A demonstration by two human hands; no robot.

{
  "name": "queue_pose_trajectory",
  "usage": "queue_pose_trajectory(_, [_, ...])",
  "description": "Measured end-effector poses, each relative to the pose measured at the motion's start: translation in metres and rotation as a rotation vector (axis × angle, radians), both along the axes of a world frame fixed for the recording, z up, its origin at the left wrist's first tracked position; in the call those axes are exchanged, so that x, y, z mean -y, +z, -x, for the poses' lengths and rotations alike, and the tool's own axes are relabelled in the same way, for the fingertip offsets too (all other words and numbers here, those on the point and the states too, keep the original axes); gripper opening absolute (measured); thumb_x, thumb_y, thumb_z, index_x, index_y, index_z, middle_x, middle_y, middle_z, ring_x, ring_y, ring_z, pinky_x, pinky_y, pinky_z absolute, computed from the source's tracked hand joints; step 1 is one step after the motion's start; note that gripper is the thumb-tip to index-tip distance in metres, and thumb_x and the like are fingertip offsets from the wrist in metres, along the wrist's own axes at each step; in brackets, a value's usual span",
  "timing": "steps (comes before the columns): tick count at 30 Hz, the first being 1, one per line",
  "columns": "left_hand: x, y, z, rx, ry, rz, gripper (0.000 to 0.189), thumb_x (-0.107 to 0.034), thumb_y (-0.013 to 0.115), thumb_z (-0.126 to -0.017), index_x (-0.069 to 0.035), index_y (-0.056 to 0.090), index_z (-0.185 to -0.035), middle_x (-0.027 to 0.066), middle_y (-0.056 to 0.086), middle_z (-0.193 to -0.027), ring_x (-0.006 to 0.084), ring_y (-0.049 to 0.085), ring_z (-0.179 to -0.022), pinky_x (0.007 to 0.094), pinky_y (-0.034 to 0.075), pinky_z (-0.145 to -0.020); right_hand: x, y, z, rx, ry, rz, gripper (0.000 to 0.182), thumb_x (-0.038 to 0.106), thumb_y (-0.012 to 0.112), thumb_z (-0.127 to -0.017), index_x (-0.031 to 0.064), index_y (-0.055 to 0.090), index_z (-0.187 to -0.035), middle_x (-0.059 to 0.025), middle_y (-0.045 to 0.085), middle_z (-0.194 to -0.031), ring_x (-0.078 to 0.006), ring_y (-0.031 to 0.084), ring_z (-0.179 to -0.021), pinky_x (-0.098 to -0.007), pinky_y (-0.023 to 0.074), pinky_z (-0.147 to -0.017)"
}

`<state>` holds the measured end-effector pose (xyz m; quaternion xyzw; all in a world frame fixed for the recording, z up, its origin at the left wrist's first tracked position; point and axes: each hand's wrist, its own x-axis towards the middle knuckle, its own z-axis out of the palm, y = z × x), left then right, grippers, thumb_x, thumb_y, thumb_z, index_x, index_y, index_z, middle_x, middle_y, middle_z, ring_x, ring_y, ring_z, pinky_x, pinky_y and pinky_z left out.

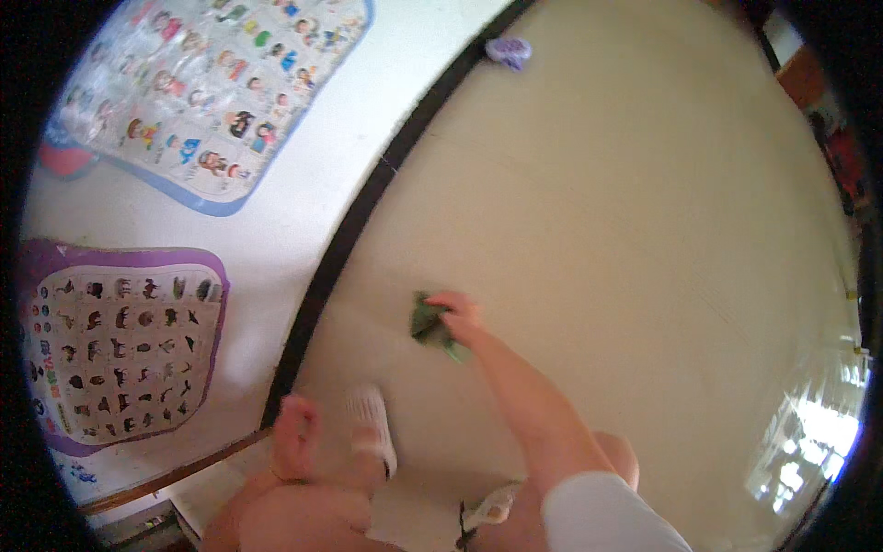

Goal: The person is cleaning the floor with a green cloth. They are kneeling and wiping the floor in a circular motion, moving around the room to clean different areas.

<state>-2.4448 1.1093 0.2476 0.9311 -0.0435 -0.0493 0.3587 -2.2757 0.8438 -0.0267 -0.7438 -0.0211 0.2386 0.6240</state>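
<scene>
My right hand (457, 316) reaches down in front of me with its fingers closed on a crumpled green cloth (423, 319). The cloth hangs down to the left of the fingers and shows a paler green end below them. It is low over the beige floor (586, 228); whether it touches the floor is hard to tell through the blur. My left hand (296, 429) is held above my left knee, beside the dark baseboard. Its fingers look curled, with nothing visible in them, but the hand is too blurred to be sure.
Along the white wall (303, 159) runs a dark baseboard (359, 214). Two picture charts hang there, one blue-edged (207, 90), one purple-edged (131, 345). A crumpled purple-and-white item (509, 52) lies by the baseboard. A white shoe (369, 421) is on my foot. Bright light reflects off the floor at right.
</scene>
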Motion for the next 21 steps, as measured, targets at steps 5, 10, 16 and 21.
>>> queue_pose_trajectory(5, [-0.012,-0.069,0.068,-0.45,0.278,0.212,0.015,-0.002,0.053,-0.091,-0.003,0.051,-0.106,0.0053,0.052,-0.089,0.0128,0.049,-0.079,0.0274,0.042,-0.07,0.143,-0.012,-0.052,0.281,-0.38,1.064,0.043,0.014,0.051,-0.083,0.0118,0.055,-0.126,-0.0077,0.054,-0.129,-0.0263,0.047,-0.121,-0.0473,0.0334,-0.103])
queue_pose_trajectory(10, [-0.023,-0.096,0.067,-0.417,0.54,0.477,0.018,-0.004,0.053,-0.092,-0.004,0.051,-0.11,0.0024,0.053,-0.094,0.0093,0.049,-0.082,0.024,0.042,-0.073,0.022,-0.018,-0.083,0.587,-0.259,1.14,0.043,0.019,0.042,-0.092,0.0126,0.042,-0.134,-0.011,0.052,-0.129,-0.0327,0.047,-0.121,-0.0552,0.0317,-0.103])
queue_pose_trajectory(16, [-0.06,-0.092,0.056,-0.334,0.575,0.587,0.017,-0.007,0.052,-0.093,-0.005,0.052,-0.11,-0.0002,0.053,-0.094,0.0084,0.049,-0.08,0.0237,0.042,-0.073,-0.132,0.029,0.012,0.299,0.544,0.381,0.04,0.003,0.055,-0.078,0.0125,0.059,-0.116,-0.0106,0.057,-0.121,-0.0305,0.051,-0.116,-0.0444,0.0398,-0.1])
queue_pose_trajectory(21, [-0.089,-0.076,0.094,-0.393,0.863,0.597,0.013,-0.008,0.053,-0.093,-0.006,0.052,-0.106,0.0004,0.054,-0.092,0.0097,0.049,-0.079,0.0254,0.042,-0.072,0.038,-0.03,-0.119,0.416,-0.438,0.31,0.045,-0.009,0.049,-0.072,0.0026,0.054,-0.115,-0.0142,0.056,-0.115,-0.0297,0.051,-0.111,-0.0399,0.0409,-0.097])
